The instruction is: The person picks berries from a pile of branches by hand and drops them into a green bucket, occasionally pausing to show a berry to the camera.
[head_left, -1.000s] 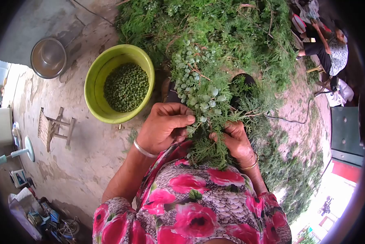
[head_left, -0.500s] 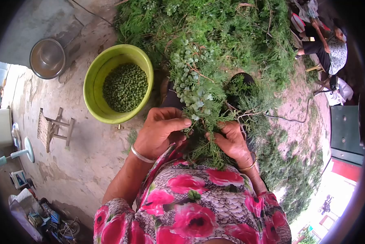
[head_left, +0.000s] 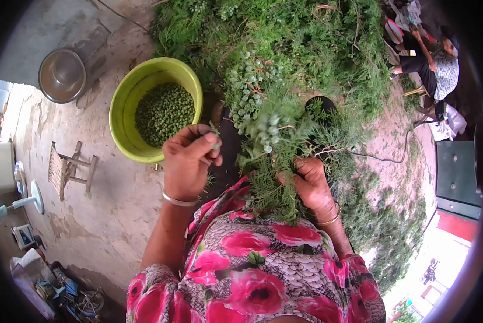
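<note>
My left hand (head_left: 187, 161) is raised near the right rim of a yellow-green tub (head_left: 122, 113). Its fingers are closed on a small green cone (head_left: 215, 144) with a bit of leaf. Many round green cones (head_left: 165, 116) cover the bottom of the tub. My right hand (head_left: 309, 185) grips a leafy evergreen branch (head_left: 276, 188) over my lap. Clusters of pale green cones (head_left: 252, 75) show on the branches in front of me; one cluster is blurred by motion.
A big heap of cut evergreen branches (head_left: 295, 32) spreads ahead. To the left are a steel bowl (head_left: 62, 75) and a small woven stool (head_left: 61, 171). Another person (head_left: 441, 67) sits at the upper right. A green metal box (head_left: 457, 172) stands at the right.
My left hand has moved left and up from the branch toward the tub, with a green cone between its fingers. My right hand stays on the branch.
</note>
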Motion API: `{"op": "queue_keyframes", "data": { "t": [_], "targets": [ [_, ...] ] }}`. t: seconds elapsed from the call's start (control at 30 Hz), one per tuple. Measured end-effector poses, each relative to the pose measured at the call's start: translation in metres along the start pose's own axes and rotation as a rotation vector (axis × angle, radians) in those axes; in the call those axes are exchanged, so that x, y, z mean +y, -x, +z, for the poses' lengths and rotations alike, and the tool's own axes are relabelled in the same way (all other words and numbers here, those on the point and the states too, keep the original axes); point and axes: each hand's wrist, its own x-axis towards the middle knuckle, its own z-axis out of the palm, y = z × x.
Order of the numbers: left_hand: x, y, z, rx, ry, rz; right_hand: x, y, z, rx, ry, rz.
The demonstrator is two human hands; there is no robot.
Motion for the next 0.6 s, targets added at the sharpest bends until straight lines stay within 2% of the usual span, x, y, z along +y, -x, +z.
{"op": "queue_keyframes", "data": {
  "t": [0.07, 0.2, 0.3, 0.47, 0.6],
  "targets": [
    [0.003, -0.007, -0.02, -0.178, 0.308, -0.156, -0.01, -0.002, -0.005, 0.006, 0.12, -0.033],
    [-0.005, -0.003, -0.025, -0.242, 0.476, -0.262, -0.017, -0.005, 0.0, 0.031, 0.013, -0.057],
    [-0.007, 0.002, -0.014, -0.176, 0.477, -0.273, -0.016, -0.006, 0.003, 0.02, 0.017, -0.06],
    [-0.01, 0.009, -0.009, -0.251, 0.425, -0.294, -0.017, -0.005, 0.006, 0.124, -0.073, 0.106],
    [-0.015, 0.02, 0.0, -0.334, 0.308, -0.288, -0.011, -0.008, 0.006, 0.118, -0.199, 0.107]
  ]
}}
